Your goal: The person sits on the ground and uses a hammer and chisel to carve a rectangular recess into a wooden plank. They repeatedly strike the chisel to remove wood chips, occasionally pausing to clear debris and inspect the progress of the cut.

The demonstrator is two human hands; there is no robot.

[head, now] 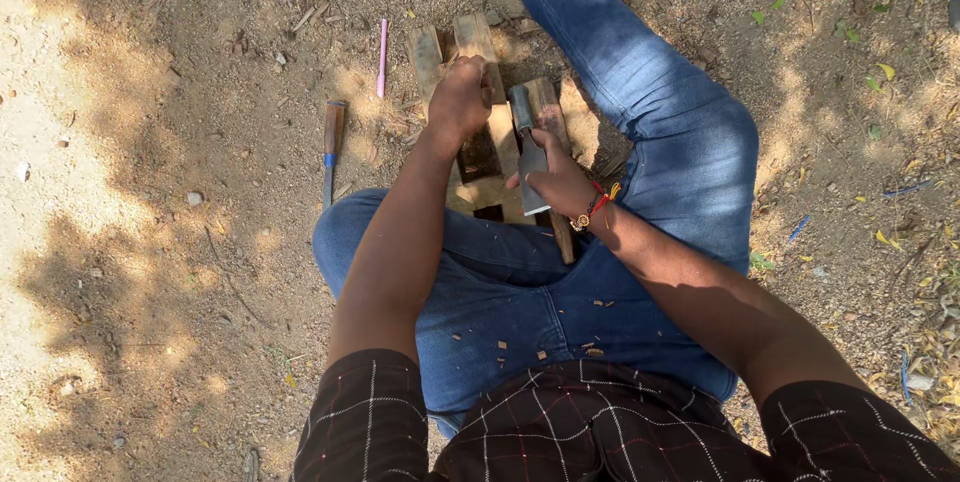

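Head view looks straight down at a person sitting on bare ground, legs in blue jeans bent around a small wooden frame [487, 157] that lies on the dirt between the knees. Fingers of the left hand [458, 97] are clenched in a fist, apparently around a chisel whose shaft is hidden inside the grip; the fist sits directly on top of the frame, over its left rail. Fingers of the right hand [556, 177] are wrapped around a hammer [530, 147], whose grey metal head points away from the body, toward the far end of the frame, while its wooden handle [563, 237] runs back toward the lap. The hammer head lies just to the right of the left fist, near it but apart, so the left hand is on the frame and the right hand is beside it, over the frame's right rail. The frame's long axis runs away from the body, tilted slightly leftward at its far end.

Left of the frame, apart from it, a second chisel [332, 147] with a wooden handle and a blue band lies on the ground, parallel to the frame. A thin pink pencil-like stick [381, 57] lies beyond it, nearer the frame's far end. Wood chips [545, 337] dot the jeans. A red thread band [597, 202] circles the right wrist. No packages, labels or signs show.
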